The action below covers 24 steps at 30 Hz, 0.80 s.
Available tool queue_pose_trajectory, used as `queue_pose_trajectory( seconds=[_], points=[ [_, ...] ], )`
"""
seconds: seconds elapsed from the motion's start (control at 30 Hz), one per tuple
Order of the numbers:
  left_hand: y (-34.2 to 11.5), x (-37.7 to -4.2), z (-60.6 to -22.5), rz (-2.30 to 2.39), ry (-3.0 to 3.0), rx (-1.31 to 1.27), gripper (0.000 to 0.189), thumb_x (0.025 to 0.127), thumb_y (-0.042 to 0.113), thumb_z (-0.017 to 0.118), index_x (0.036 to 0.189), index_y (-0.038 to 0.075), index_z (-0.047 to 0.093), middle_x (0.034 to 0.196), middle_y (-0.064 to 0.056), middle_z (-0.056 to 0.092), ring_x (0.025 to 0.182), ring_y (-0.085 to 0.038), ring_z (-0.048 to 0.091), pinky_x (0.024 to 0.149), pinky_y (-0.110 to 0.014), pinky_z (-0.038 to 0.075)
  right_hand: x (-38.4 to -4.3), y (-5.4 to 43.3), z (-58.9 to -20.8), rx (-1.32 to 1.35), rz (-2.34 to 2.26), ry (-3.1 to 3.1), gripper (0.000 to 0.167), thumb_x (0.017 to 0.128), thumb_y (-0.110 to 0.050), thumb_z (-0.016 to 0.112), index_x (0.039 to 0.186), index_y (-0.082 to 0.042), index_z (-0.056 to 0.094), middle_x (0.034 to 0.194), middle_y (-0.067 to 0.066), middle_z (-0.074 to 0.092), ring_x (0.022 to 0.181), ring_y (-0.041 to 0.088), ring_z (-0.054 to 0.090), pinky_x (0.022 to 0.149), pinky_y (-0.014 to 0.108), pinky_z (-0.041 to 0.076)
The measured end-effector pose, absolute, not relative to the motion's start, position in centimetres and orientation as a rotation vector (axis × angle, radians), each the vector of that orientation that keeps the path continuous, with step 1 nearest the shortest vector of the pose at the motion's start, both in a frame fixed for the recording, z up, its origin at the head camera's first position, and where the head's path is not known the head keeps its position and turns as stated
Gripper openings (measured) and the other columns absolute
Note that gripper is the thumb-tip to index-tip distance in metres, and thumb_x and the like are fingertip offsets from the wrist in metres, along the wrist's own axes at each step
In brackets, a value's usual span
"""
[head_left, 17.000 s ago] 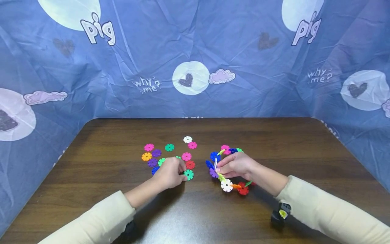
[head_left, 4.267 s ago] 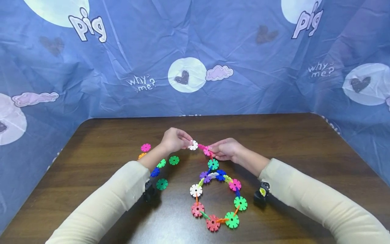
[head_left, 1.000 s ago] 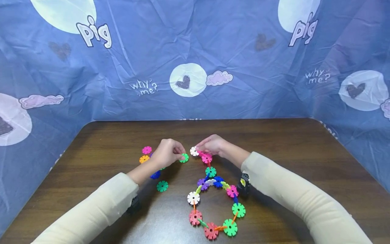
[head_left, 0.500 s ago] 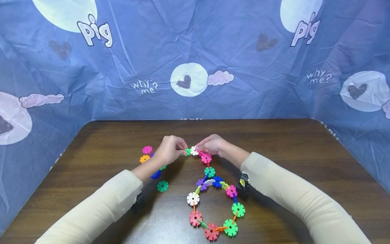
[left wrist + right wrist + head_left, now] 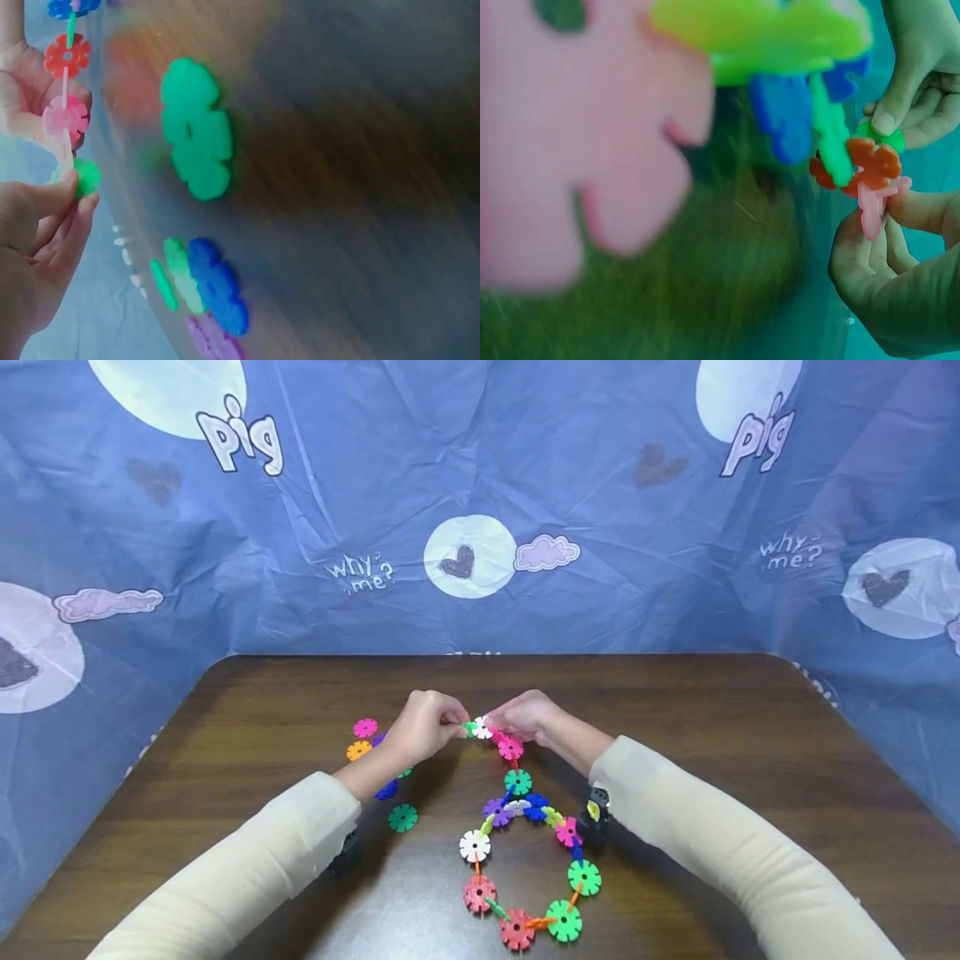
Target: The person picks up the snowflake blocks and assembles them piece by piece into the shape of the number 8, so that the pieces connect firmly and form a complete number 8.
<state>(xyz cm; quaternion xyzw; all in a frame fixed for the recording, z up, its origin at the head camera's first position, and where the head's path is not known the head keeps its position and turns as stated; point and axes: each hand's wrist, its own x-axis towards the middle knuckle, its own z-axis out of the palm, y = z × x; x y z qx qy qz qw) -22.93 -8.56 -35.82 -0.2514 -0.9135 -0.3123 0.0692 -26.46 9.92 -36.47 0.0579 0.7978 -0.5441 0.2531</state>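
My left hand (image 5: 423,727) pinches a green notched disc (image 5: 470,728) between thumb and fingers, right at the edge of a white disc (image 5: 482,727). My right hand (image 5: 528,717) pinches the chain close beside that white disc, at a pink disc (image 5: 870,210). From there the chain runs toward me through a pink disc (image 5: 510,747), a red one seen edge-on and a teal disc (image 5: 517,782). It joins a ring of multicoloured interlocking discs (image 5: 583,878) lying on the table. Close up, the left fingertips (image 5: 64,187) cover part of the green disc.
Loose discs lie left of the ring: a teal one (image 5: 402,817), an orange one (image 5: 358,751), a pink one (image 5: 365,727) and a blue one (image 5: 386,790). My left forearm partly covers this group. The brown table (image 5: 675,693) ends at a blue printed cloth (image 5: 637,527).
Over the last second my left hand has moved right, bringing the green disc against the white one. Since the earliest frame, several loose discs have joined a tail growing from the ring.
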Motion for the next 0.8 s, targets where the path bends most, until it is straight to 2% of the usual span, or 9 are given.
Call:
queue_pose_trajectory(
  seconds=[0.2,0.53,0.8],
  points=[
    [-10.7,-22.4,-35.1,-0.926,-2.84,-0.776,0.02,0.076,0.006,0.079,0.094,-0.002,0.073,0.088,-0.014,0.075,0.081,-0.023,0.073,0.073,-0.033,0.06,-26.3,10.5,-35.9,0.173,-1.44,2.159,0.033,0.09,-0.011,0.065,0.12,0.002,0.064,0.07,-0.008,0.066,0.064,0.002,0.06,0.061,0.016,0.05],
    [-16.9,-18.8,-35.7,-0.767,-2.879,-0.959,0.014,0.07,0.002,0.082,0.081,0.002,0.074,0.075,-0.007,0.074,0.066,-0.01,0.066,0.061,-0.021,0.056,-26.3,11.4,-36.1,0.16,-1.438,2.119,0.037,0.092,-0.012,0.063,0.126,0.002,0.06,0.065,-0.013,0.063,0.065,0.0,0.06,0.062,0.017,0.05],
    [-17.9,-17.4,-36.3,-0.735,-2.845,-0.999,0.012,0.073,-0.003,0.079,0.082,0.0,0.072,0.075,-0.007,0.072,0.067,-0.011,0.065,0.061,-0.021,0.057,-26.1,11.1,-36.0,0.146,-1.437,2.113,0.037,0.092,-0.012,0.062,0.126,0.003,0.06,0.067,-0.012,0.063,0.067,0.002,0.06,0.063,0.018,0.049]
  ],
)
